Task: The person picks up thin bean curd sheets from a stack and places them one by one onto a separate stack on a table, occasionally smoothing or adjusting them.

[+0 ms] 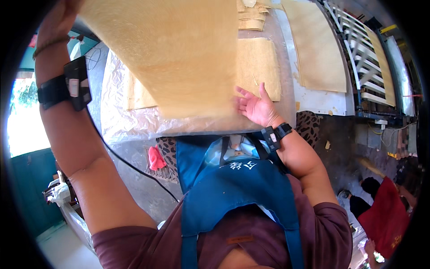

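Note:
A large thin tan sheet (pixel 179 58), blurred by motion, is lifted over the table with its lower edge slanting down to the right. Its upper left corner meets my raised left hand (pixel 65 11), which grips it at the top left; the fingertips run out of the picture. My right hand (pixel 259 106) is open, palm up and fingers spread, with its blurred fingertips at the sheet's lower right edge. Whether they touch it I cannot tell. Under the lifted sheet lie more tan sheets (pixel 262 62) on a table covered in clear plastic (pixel 130 125).
Folded tan pieces (pixel 251 18) lie at the table's far side. To the right, a stack of tan sheets (pixel 320 49) rests on a white surface beside a machine with white slats (pixel 365 54). A pink cloth (pixel 156 158) hangs below the table. Another person in red (pixel 385 215) is at lower right.

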Motion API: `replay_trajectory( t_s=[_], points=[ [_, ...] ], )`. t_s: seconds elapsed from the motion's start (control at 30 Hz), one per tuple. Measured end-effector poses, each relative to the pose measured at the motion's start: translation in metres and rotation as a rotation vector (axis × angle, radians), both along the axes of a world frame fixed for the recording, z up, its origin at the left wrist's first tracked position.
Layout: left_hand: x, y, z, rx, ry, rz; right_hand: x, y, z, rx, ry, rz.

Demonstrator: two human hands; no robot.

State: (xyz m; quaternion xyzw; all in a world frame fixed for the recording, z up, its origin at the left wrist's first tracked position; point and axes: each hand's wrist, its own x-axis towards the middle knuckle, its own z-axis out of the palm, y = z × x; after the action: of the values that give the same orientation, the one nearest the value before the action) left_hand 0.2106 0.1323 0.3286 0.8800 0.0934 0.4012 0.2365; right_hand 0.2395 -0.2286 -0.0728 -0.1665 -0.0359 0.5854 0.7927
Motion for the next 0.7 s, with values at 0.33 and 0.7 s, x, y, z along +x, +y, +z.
replay_trajectory(
  t_s=[0.33, 0.7],
  points=[
    [-0.036, 0.189, -0.247, -1.339, -0.038, 0.042, -0.009, -0.012, 0.036, -0.081, 0.165, -0.363],
    [-0.122, 0.141, -0.441, -1.712, -0.058, 0.461, 0.123, -0.032, 0.028, -0.905, -0.927, -0.581]
  ],
)
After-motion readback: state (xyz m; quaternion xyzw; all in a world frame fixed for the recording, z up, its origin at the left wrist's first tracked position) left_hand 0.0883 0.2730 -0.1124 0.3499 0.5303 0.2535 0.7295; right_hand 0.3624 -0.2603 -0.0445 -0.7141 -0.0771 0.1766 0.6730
